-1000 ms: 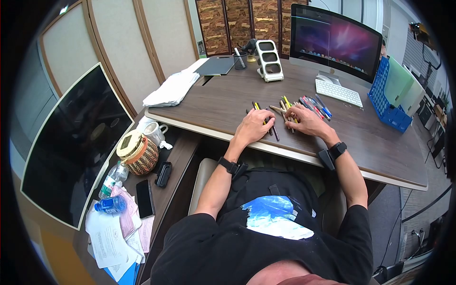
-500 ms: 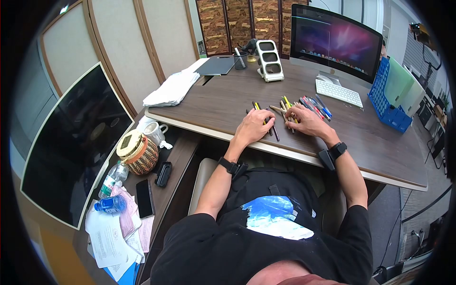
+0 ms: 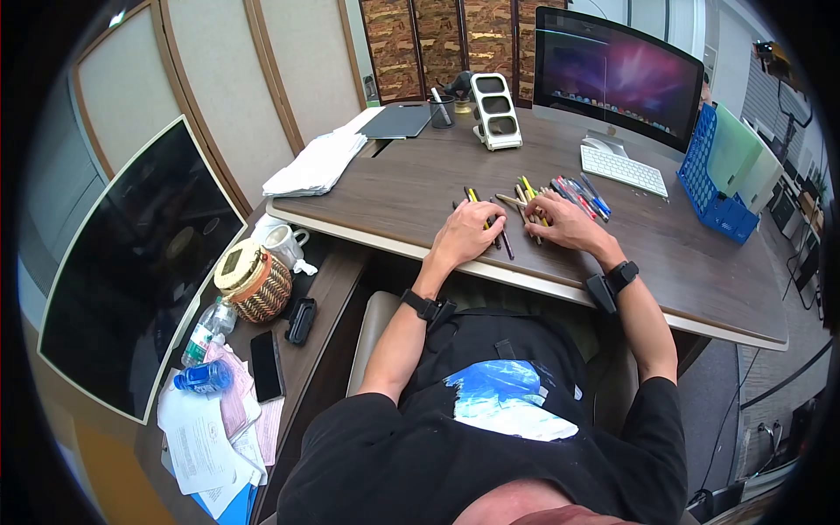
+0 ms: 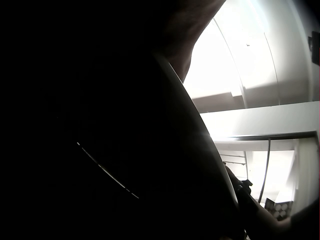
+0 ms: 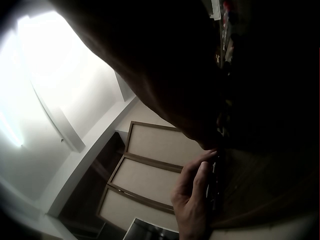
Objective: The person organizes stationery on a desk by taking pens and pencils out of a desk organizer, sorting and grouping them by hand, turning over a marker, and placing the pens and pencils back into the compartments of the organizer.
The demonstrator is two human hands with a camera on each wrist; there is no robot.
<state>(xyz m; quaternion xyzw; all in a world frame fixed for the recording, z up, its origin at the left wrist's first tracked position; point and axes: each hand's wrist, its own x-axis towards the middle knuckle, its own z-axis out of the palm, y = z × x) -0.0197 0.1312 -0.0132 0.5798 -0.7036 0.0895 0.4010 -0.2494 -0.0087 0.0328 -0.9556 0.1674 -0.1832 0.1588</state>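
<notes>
On the desk near its front edge, my left hand (image 3: 466,233) rests over several dark and yellow pencils (image 3: 507,245), whose ends stick out past the fingers. My right hand (image 3: 569,225) lies to the right of it, fingers bent loosely over a bunch of yellow and brown pencils (image 3: 525,187). The palms hide the middles of both bunches. Just beyond the right hand lies a group of red, blue and grey pens (image 3: 591,196). The right wrist view shows the left hand (image 5: 191,197) low over the desk; the left wrist view is mostly dark.
A white keyboard (image 3: 624,170) and a monitor (image 3: 617,79) stand at the back right, beside a blue file basket (image 3: 731,220). A white three-panel stand (image 3: 498,114), a mesh pen cup (image 3: 443,114) and stacked papers (image 3: 317,164) sit farther back. A woven basket (image 3: 262,289) stands on the left side desk.
</notes>
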